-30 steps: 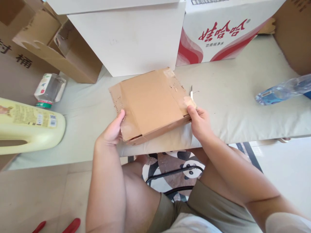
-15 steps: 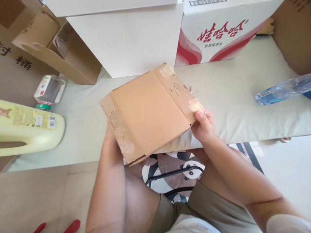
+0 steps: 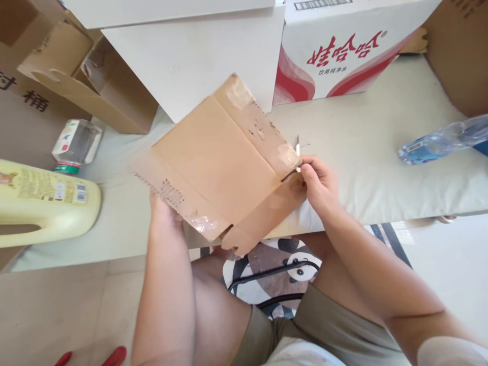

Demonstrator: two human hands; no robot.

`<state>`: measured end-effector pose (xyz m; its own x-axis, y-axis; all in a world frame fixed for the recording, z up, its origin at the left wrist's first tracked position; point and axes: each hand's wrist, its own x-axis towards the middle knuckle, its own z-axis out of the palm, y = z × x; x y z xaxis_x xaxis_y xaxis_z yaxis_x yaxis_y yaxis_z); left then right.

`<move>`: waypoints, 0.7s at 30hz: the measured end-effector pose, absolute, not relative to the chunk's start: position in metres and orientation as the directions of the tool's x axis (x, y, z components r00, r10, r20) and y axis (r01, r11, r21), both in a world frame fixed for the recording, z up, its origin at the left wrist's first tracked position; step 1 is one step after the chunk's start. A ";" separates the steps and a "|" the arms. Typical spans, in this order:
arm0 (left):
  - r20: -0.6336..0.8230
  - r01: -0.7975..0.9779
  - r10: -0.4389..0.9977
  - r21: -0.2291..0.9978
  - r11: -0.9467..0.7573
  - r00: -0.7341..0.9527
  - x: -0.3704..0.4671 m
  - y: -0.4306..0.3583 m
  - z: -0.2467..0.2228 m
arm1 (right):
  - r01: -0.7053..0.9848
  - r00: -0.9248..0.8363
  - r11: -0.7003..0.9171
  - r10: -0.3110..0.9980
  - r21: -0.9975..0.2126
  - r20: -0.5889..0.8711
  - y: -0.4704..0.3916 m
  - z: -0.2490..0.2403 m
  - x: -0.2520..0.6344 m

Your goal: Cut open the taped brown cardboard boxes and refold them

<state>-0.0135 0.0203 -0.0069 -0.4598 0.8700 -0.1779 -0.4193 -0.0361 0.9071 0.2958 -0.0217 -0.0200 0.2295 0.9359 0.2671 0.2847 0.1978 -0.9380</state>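
1. Brown cardboard makes up the box at the middle of the scene, held at a slant over the near edge of the table. Its broad flat face shows, with creased flaps along the left and far right sides and a panel folded down on the near right side.
2. At least 3 patches of clear tape cling to the flaps, at the far, near and right corners; the edges beside them are scuffed and torn.
3. The right hand grips the right corner of the box, pinching it between thumb and fingers.
4. The left hand is under the left flap, against the box. Its fingers are hidden, so I cannot tell how far they are closed.
5. Just beyond the right hand lies a slim white tool with a dark tip, partly covered by the box corner.
6. On the far side stand 2 cartons: a plain white box and, to its right, a white-and-red carton.
7. Off to the left are a yellow jug on its side, a clear jar with a green cap, and an open brown carton.
8. Well to the right, a clear plastic bottle with a blue label lies on the table.
9. Below the near edge, black metal bars cross a panda-patterned surface; 2 red objects show on the floor at near left.
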 end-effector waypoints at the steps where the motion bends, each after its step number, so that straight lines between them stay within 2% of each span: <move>1: -0.204 -0.454 0.880 0.891 -0.014 -0.428 -0.009 0.019 0.001 | 0.307 0.229 0.210 0.930 -0.928 0.287 -0.020 -0.020 0.299; 4: -0.225 -0.522 0.903 0.853 0.002 -0.365 -0.001 0.016 0.017 | 0.282 0.196 0.250 0.930 -0.926 0.310 -0.012 -0.023 0.310; 7: -0.333 -0.530 0.900 0.836 0.144 -0.281 -0.003 0.012 0.018 | 0.203 0.133 0.235 0.955 -0.951 0.265 -0.003 -0.030 0.321; 10: -0.470 -0.466 0.872 0.806 0.364 -0.133 -0.007 0.010 0.008 | 0.068 0.072 0.116 0.990 -0.991 0.120 0.002 -0.036 0.325; 13: -0.505 -0.342 0.858 0.825 0.449 -0.093 -0.006 0.010 0.000 | -0.018 -0.020 0.051 0.999 -0.999 0.051 0.001 -0.038 0.323; 16: -0.497 -0.257 0.858 0.852 0.456 -0.126 -0.002 0.012 -0.001 | -0.039 -0.097 0.076 0.992 -0.996 0.079 -0.002 -0.033 0.318; 21: -0.509 -0.225 0.852 0.850 0.477 -0.118 0.002 0.007 0.002 | -0.006 -0.098 0.195 0.976 -0.981 0.194 -0.004 -0.025 0.314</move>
<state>0.0024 0.0075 0.0021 -0.1184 0.8524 -0.5094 -0.2248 0.4766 0.8499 0.3138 -0.0042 -0.0247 -0.0981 0.9760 0.1944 -0.0057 0.1948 -0.9808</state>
